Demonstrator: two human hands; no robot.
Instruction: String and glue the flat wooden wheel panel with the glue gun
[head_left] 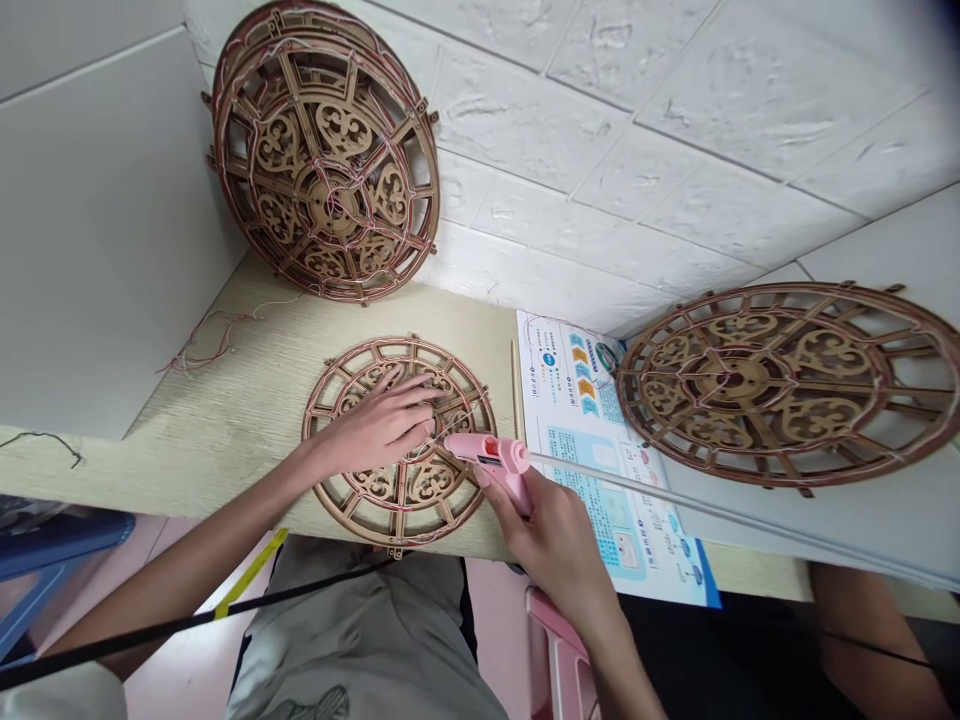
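A round openwork wheel (401,515) of brown wood-like material lies flat on the table, with scrollwork panels and reddish wire along its rings. My left hand (386,425) rests on the middle of this wheel, fingers stretched out and apart, covering part of the hub. My right hand (559,540) is wrapped round the handle of a pink hot glue gun (487,452). The gun's front end points left at the wheel's centre, close to my left fingers; whether the tip touches is hard to see. A long pale glue stick (675,493) runs out of the gun's back to the right.
Similar wheels (330,205) lean stacked against the white brick-patterned wall. Another wheel (739,378) stands tilted at the right, beside a printed sheet (630,545) and a thin wooden stick (517,390). Loose wires (217,335) lie left. Another person's limb (874,630) shows at lower right.
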